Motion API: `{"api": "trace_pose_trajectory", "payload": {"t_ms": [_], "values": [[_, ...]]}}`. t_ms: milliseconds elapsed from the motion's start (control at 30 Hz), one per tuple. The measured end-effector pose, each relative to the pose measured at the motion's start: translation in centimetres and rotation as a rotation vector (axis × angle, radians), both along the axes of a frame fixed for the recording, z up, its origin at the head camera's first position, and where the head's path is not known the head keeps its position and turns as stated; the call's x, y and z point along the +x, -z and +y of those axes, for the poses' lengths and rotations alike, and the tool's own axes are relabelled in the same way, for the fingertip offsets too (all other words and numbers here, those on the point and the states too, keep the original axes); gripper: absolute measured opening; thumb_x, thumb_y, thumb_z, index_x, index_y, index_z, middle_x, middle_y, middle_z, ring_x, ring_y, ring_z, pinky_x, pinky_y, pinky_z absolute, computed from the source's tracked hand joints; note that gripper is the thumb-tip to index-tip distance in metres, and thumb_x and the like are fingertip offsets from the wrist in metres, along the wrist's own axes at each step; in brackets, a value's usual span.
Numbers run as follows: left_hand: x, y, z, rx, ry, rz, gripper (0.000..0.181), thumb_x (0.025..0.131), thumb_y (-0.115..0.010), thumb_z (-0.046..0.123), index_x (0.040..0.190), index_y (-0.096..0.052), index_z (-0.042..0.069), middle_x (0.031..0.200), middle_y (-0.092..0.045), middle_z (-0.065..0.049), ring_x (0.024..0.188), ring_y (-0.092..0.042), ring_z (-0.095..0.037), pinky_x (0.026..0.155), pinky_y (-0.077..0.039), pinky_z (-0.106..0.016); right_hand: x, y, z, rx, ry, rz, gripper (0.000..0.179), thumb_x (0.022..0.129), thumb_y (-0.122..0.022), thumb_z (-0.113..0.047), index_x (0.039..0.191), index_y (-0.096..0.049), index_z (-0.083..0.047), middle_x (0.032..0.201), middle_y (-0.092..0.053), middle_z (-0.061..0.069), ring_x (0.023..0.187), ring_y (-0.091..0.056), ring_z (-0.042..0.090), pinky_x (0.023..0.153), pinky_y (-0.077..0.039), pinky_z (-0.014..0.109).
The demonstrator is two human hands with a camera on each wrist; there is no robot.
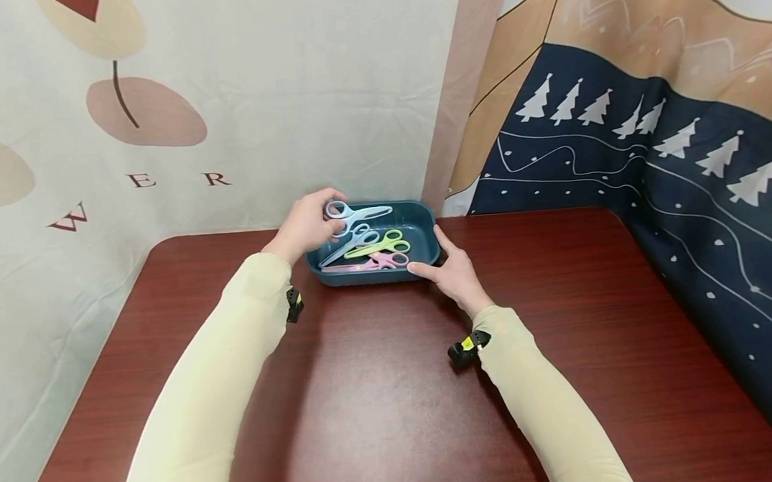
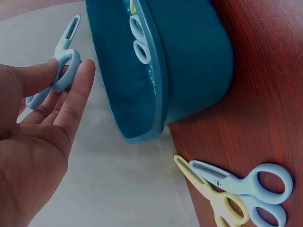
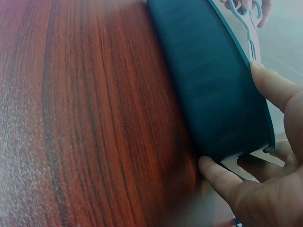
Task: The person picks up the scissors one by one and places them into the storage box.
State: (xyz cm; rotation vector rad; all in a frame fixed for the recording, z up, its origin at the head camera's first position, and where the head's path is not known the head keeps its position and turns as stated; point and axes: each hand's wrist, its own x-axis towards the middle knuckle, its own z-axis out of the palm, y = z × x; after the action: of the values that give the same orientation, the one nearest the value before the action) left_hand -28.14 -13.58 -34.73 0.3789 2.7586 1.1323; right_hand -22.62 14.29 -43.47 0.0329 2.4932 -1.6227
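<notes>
My left hand (image 1: pixel 305 224) pinches a pair of light blue scissors (image 1: pixel 373 213) by the handle loops, above the left part of a dark teal box (image 1: pixel 375 278). The blades point right in the head view. Inside the box lie blue scissors (image 1: pixel 352 244), green scissors (image 1: pixel 376 246) and pink scissors (image 1: pixel 368 265). My right hand (image 1: pixel 457 272) grips the box at its right end. In the right wrist view the thumb (image 3: pixel 274 85) presses the rim, while other fingers touch the end wall and lower edge.
In the left wrist view, yellow scissors (image 2: pixel 208 191) and another light blue pair (image 2: pixel 248 187) lie on the table beside the box. The reddish-brown wooden table (image 1: pixel 379 385) meets a pale printed cloth (image 1: pixel 303 115) behind and a navy cloth (image 1: pixel 616 166) at right.
</notes>
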Motion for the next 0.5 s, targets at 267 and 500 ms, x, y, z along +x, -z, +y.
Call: {"api": "trace_pose_trajectory", "payload": {"t_ms": [267,500], "values": [[-0.3,0.4,0.6,-0.040,0.013,-0.033,0.047,0.099,-0.063,0.002,0.145,-0.055,0.006,0.108,-0.062,-0.018,0.081,-0.074,-0.027,0.078,-0.062,-0.039,-0.1,0.1,-0.1,0.002,0.008,0.000,0.101,0.089,-0.083,-0.037,0.167,-0.021,-0.024,0.171,-0.023,0.009,0.153,-0.028,0.031,0.122,-0.033,0.050],[-0.8,1.1,1.0,-0.083,0.033,-0.045,0.045,0.100,-0.062,0.002,0.144,-0.055,0.004,0.101,-0.064,-0.018,0.079,-0.073,-0.026,0.078,-0.062,-0.038,-0.1,0.1,-0.1,0.006,0.011,-0.002,0.100,0.089,-0.083,-0.036,0.167,-0.021,-0.025,0.171,-0.023,0.009,0.153,-0.027,0.031,0.122,-0.032,0.051]]}}
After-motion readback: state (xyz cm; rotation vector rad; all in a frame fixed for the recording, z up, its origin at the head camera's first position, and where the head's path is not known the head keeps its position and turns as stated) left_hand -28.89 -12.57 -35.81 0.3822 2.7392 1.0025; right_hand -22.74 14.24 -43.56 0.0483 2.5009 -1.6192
